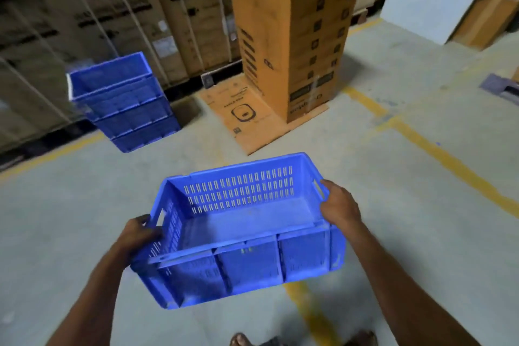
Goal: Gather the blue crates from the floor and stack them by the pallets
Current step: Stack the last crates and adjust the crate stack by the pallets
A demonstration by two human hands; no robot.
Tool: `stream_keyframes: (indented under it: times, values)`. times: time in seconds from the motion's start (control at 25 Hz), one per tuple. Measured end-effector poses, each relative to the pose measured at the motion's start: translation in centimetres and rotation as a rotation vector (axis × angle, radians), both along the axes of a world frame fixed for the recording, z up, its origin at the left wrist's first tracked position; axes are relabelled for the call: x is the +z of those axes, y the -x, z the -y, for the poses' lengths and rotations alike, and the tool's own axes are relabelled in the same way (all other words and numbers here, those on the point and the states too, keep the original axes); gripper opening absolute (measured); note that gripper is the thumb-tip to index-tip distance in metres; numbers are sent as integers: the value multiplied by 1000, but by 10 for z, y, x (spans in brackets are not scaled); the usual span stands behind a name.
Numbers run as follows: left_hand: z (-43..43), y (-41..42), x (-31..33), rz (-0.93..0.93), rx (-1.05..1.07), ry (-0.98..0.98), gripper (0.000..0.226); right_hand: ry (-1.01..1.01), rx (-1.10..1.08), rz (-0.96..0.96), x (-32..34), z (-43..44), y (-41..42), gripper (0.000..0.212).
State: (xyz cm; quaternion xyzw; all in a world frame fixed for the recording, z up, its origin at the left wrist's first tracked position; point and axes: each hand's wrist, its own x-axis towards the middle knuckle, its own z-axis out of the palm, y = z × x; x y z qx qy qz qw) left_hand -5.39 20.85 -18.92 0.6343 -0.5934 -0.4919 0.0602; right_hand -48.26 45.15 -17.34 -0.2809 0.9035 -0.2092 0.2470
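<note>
Head view is showing a person carrying one blue crate (247,222) clear of the floor (84,205), well short of the stack of blue crates (123,101) and nearer the camera than it. The left hand (140,230) is gripping the crate's left end wall, fingers curling into the handle slot, while the right hand (338,203) is clasping the opposite end, fingers hooking over the rim beside its slot. Taking both ends is likely steadying the empty crate, though it is tilting slightly down on the left. It is riding open side up, probably so it can settle onto the stack the same way as the others. That stack, several crates high, is standing just in front of the strapped cartons (84,22), apparently chosen as the gathering spot by the pallets. Right of the stack, a tall orange carton (292,36) is standing on a flattened cardboard sheet (252,118), leaving open floor between the carried crate and the stack.
</note>
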Motion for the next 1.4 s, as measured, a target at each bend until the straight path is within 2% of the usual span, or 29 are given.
stream_keyframes:
  times: [0.08,0.12,0.2,0.32,0.4,0.52,0.6,0.68,0.76,0.8,0.88,0.96,1.04,1.2,1.28,1.4]
  values:
    - [-1,-40,35,-218,150,-24,67,52,28,25,18,58,-29,63]
    - [6,-54,43,-330,202,-17,57,64,47,44,27,83,-42,56]
    - [31,-82,62,-528,382,2,22,88,78,95,36,136,-69,40]
    - [80,-110,66,-686,604,58,54,157,16,210,42,199,-87,19]
    - [114,-118,60,-704,632,66,58,169,-8,274,39,244,-86,11]
    - [171,-104,58,-579,559,50,45,205,66,296,26,324,-75,9]
    - [215,-89,58,-524,519,91,56,260,162,315,21,387,-64,2]
    - [257,-76,64,-501,508,193,62,271,309,360,28,443,-56,15]
    - [297,-70,73,-443,475,286,45,225,471,373,40,499,-46,26]
    - [318,-72,76,-396,406,313,43,194,539,373,44,524,-40,28]
    - [363,-82,79,-343,266,300,56,132,667,364,43,573,-29,39]
    - [401,-93,86,-272,135,230,58,97,758,305,29,620,-28,57]
    - [437,-98,83,-132,49,196,53,76,738,206,15,661,-36,62]
    - [510,-122,31,56,-112,177,48,120,711,91,-19,737,-63,35]
    - [552,-138,9,94,-76,169,46,179,729,66,-33,777,-78,36]
    - [626,-158,11,238,-236,198,62,252,706,-2,-31,842,-102,38]
